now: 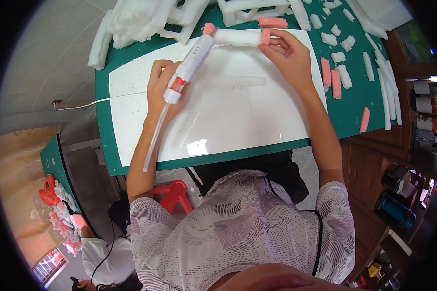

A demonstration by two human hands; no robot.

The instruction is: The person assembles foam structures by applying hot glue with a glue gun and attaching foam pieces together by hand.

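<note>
Left hand (162, 88) is gripping the gun (192, 62), right hand (294, 60) is pinching the bar (238, 38), apparently capped at both ends; pink strips (336, 84) right of its fingers (286, 37) are seemingly awaiting use.

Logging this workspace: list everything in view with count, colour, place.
Flat table: one, green, centre.
Smooth flat sheet: one, white, on table.
Long plastic glue gun: one, white, over sheet.
Rectangular foam bar: one, white with pink ends, sheet's far edge.
Loose oblong foam pieces: four, pink, table's right and far edge.
Small foam chunks: many, white, right.
Foam strips: several, white, table's far edge.
Plastic stool: one, red, beside table.
Wooden cabinets: several, brown, right.
Co-worker: one, white shirt, lower left.
Left hand: one, bare, on gun.
Right hand: one, bare, on bar.
</note>
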